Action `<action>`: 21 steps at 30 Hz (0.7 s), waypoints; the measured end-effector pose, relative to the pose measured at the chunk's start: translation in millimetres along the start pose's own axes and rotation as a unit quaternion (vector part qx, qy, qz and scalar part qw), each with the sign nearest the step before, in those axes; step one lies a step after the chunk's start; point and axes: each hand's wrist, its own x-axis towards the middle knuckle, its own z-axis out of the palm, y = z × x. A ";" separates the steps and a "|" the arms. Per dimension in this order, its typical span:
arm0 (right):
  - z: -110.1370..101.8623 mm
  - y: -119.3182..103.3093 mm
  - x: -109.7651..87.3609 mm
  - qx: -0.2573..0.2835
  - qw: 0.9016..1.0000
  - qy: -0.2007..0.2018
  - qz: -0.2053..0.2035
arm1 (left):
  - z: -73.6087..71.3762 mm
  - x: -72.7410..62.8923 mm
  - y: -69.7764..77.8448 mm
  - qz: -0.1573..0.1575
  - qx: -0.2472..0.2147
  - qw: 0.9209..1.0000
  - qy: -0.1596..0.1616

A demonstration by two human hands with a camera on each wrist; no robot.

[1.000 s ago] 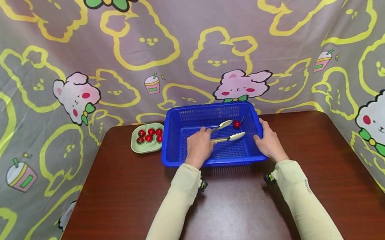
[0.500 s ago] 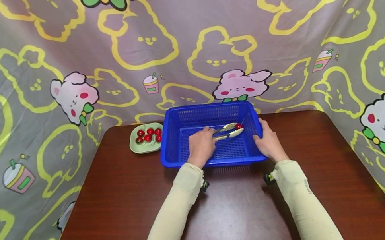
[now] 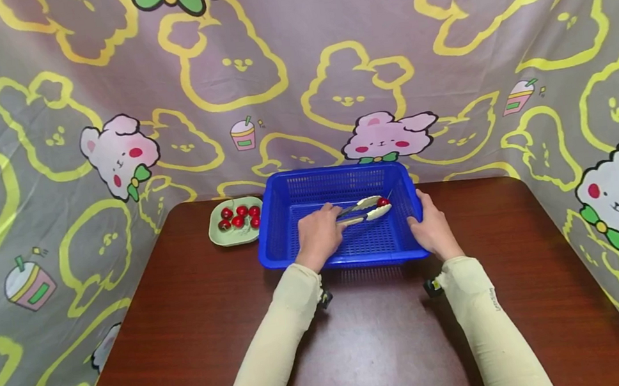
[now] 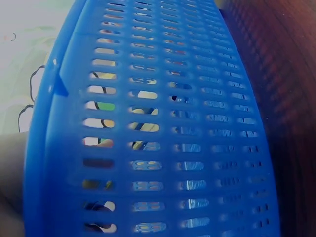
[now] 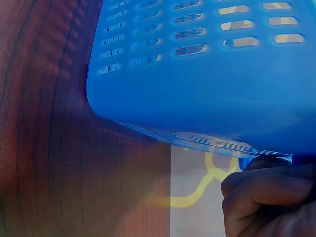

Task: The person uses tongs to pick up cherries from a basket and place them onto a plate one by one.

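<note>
In the head view my left hand [image 3: 319, 235] holds a pair of tongs [image 3: 379, 212] with pale tips, reaching over the front rim of a blue slotted plastic basket [image 3: 295, 263]. Inside the basket's right part, a red cherry [image 3: 383, 201] with a thin stem sits between the tong tips. My right hand [image 3: 434, 229] grips the basket's right rim, thumb at the inner side. In the right wrist view its curled fingers [image 5: 261, 192] show beside the basket corner. The left wrist view is mostly filled by the basket's slotted wall [image 4: 163, 118], which hides most of the tongs.
A pale green plate [image 3: 217, 235] bearing several red cherries [image 3: 238, 221] stands just left of the basket. Both are near the back of the brown wooden table [image 3: 362, 341]. A patterned cloth [image 3: 282, 61] hangs closely behind and along both sides.
The tong tips were spread apart beside the cherry and have come together around it, with a small shift of the cherry. The left hand moved slightly; the right hand and basket stayed put.
</note>
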 end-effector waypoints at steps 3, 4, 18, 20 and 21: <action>-0.3 -0.1 -0.1 0.000 1.000 0.001 0.000 | -2.0 -1.8 -1.5 0.002 -0.008 1.000 0.004; -0.4 -0.1 -0.1 0.000 1.000 0.002 0.000 | -2.6 -2.6 -2.0 0.002 -0.009 1.000 0.004; 1.0 2.8 2.0 0.003 1.000 0.008 -0.007 | -17.4 -15.3 -10.6 0.012 -0.026 0.999 0.021; 1.4 3.8 2.4 0.001 1.000 0.010 -0.008 | -18.9 -17.6 -12.7 0.013 -0.028 0.999 0.023; 1.6 4.2 2.4 0.001 1.000 0.011 -0.009 | -19.4 -18.7 -13.9 0.014 -0.028 0.999 0.025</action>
